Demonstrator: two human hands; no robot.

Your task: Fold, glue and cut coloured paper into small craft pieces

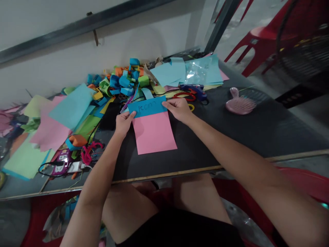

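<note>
Behind everything rises a pale, smooth wall (pixel 159 36) crossed by a long, straight bar (pixel 77 29), and before it stretches a matte black tabletop (pixel 267 133) with a raw, tan edge. My left hand (pixel 123 124) and right hand (pixel 180 109) are apart, each pinched, thumb against fingers, on one end of a blue strip (pixel 147 110), a flat paper rectangle bearing dark handwriting. My left thumb lies over its lower left corner; my right thumb and fingers grip near the upper right one. Below the strip, between my wrists, shows a smooth, four-sided pink sheet (pixel 156 133); its top meets the strip, and I cannot tell whether the two are joined.

Beyond my hands sits a heap of folded paper pieces (pixel 124 81), angular and curled, in blue, orange and green. Past my right hand lie thin light-blue sheets (pixel 167 72), with crinkled, shiny clear plastic (pixel 195 72) over some of them, and nearer that hand a dark blue tool (pixel 197 91) with a rounded body. Well to its right, a pink hairbrush (pixel 239 105) rests with its bristles showing. Left of my left hand, overlapping pink, pale green and blue papers (pixel 70 106) fan out in crooked layers; closer to me are a glossy purple device (pixel 63 157) and a tangled hot-pink bundle (pixel 87 154). Farther right, off the tabletop, stands a moulded red chair (pixel 267 32).
</note>
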